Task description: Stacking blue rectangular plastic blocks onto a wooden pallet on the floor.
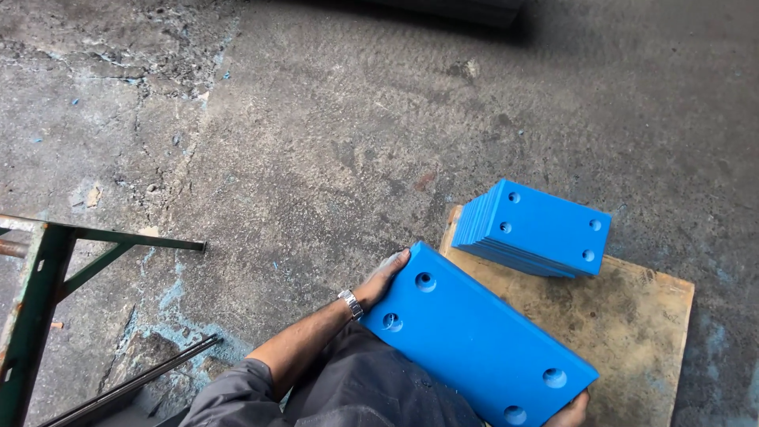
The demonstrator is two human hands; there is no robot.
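Squarely between both hands, blue plate

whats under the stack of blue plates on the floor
The stack of blue plates rests on a brown wooden board lying on the concrete floor. The board's surface directly under the stack is covered.
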